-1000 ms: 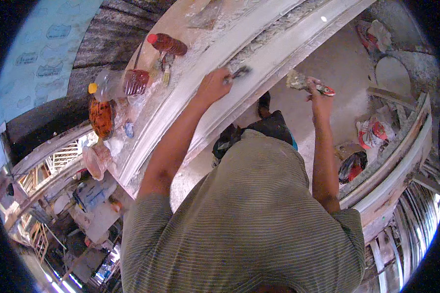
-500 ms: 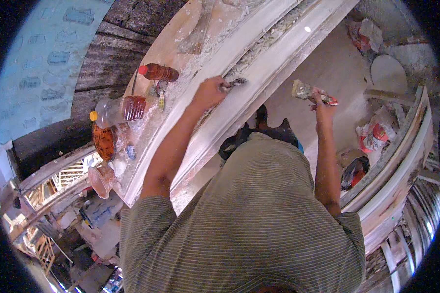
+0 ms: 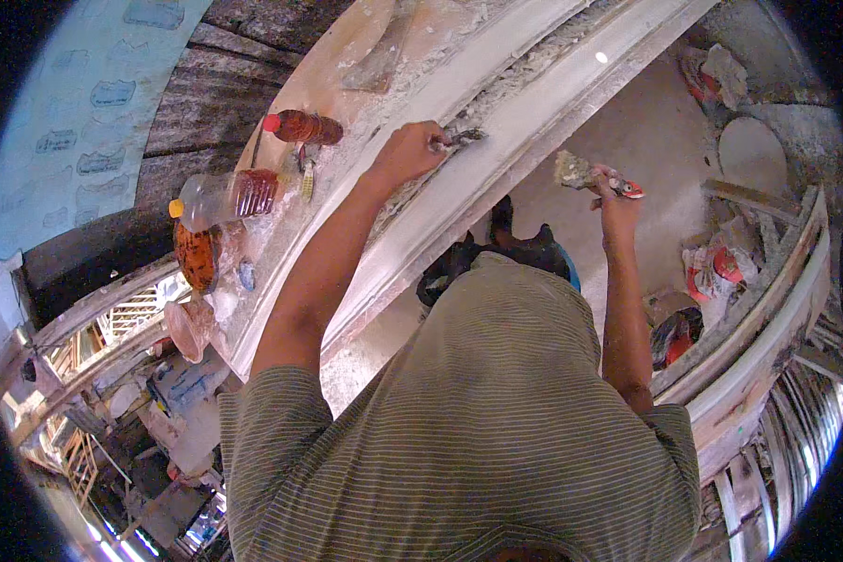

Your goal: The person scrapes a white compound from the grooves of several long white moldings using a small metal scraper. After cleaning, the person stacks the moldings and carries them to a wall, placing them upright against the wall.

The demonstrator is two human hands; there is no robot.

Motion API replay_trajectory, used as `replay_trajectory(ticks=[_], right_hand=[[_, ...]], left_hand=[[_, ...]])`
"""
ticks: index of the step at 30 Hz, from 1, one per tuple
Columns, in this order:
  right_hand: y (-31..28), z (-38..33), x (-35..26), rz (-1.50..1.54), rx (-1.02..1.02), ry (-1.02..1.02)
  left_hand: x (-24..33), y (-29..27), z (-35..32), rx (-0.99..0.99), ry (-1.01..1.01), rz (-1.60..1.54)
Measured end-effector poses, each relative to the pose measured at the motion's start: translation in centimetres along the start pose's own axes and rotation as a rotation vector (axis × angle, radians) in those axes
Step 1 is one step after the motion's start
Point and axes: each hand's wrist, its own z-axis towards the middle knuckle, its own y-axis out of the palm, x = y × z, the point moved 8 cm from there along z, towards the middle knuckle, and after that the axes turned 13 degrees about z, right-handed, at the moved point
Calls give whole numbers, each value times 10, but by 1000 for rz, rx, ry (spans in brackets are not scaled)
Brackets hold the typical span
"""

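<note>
A long white moulding [image 3: 403, 248] with a groove full of pale crumbs runs diagonally across the workbench. My left hand [image 3: 409, 155] is closed on a small dark tool [image 3: 464, 139], whose kind is too small to make out; its tip lies over the groove. Off the moulding's right side, above the floor, my right hand [image 3: 616, 199] grips a paintbrush [image 3: 576, 172] by its red-ended handle. Its pale, caked bristles point left toward the moulding and touch nothing.
Left of the moulding lie a red-capped bottle [image 3: 304, 127], a yellow-capped bottle of reddish liquid [image 3: 225, 199] and an orange container [image 3: 195, 258]. A pink cup [image 3: 187, 328] is at the bench corner. Right, another curved moulding [image 3: 768, 328] stands near crumpled bags [image 3: 717, 267].
My left hand has moved up and slightly right along the groove with the small tool. My right hand, still holding the paintbrush, has shifted only slightly.
</note>
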Motion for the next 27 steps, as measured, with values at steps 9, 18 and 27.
replay_trajectory(ticks=[9, 18, 27], right_hand=[[6, -4, -1, 64, -44, -52], [-7, 6, 9, 1, -19, -33], [-12, 7, -1, -38, 9, -8]], left_hand=[[-1, 23, 20, 81, -62, 12], [-2, 27, 2, 105, -44, 17], [11, 30, 46, 98, -8, -17]])
